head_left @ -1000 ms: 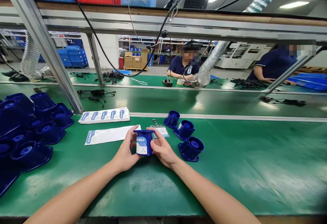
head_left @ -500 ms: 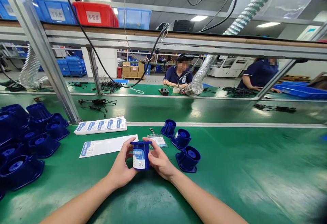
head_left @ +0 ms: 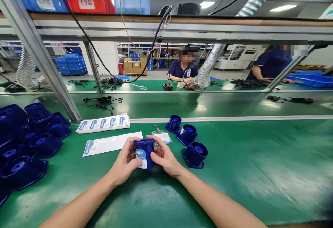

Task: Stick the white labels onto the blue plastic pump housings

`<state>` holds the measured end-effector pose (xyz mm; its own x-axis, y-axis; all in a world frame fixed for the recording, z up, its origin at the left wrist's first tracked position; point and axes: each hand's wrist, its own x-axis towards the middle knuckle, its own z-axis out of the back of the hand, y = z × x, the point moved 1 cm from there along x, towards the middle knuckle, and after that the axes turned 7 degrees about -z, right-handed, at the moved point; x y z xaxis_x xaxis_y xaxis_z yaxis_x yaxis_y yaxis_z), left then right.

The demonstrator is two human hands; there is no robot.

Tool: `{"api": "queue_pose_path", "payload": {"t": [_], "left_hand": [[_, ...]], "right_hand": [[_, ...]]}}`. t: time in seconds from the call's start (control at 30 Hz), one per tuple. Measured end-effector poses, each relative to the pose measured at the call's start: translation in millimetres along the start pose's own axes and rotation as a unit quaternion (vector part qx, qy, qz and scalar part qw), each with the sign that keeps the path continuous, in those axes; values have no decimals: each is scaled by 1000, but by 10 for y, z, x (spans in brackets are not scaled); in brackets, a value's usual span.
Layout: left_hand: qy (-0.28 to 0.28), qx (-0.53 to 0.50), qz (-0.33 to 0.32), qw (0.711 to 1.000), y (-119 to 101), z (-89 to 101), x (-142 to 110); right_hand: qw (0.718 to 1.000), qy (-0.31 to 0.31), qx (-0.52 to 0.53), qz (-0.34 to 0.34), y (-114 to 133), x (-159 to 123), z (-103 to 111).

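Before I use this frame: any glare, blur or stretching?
Head view: pale glare on the green bench, mainly toward the right; head view: blown-out ceiling light; head view: held blue cup fairly clear, but small print on its label unreadable; head view: dark blurred patch, lower-right corner; stretching hard to judge.

The housing (head_left: 148, 149) looks glossy plastic, the label strip (head_left: 110, 143) smooth paper, the post (head_left: 43, 47) metal.

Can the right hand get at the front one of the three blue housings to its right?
Probably yes: only green tabletop shows between the right hand and that front housing. But the hand is occupied, holding a labelled housing together with the left hand.
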<state>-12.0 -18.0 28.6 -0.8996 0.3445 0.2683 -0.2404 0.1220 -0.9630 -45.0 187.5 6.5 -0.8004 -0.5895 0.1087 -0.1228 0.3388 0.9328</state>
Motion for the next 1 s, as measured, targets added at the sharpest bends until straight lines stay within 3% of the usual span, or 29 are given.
{"api": "queue_pose_path", "payload": {"t": [0.33, 0.67, 1.0], "left_hand": [[-43, 39, 42, 997, -85, -74, 2], [-81, 8, 80, 993, -74, -137, 26], [-17, -55, 94, 994, -73, 14, 76]], "right_hand": [[1000, 8, -10, 20, -18, 7, -36], [1000, -12, -15, 2, -5, -6, -45], [1000, -13, 4, -23, 13, 13, -9]]}}
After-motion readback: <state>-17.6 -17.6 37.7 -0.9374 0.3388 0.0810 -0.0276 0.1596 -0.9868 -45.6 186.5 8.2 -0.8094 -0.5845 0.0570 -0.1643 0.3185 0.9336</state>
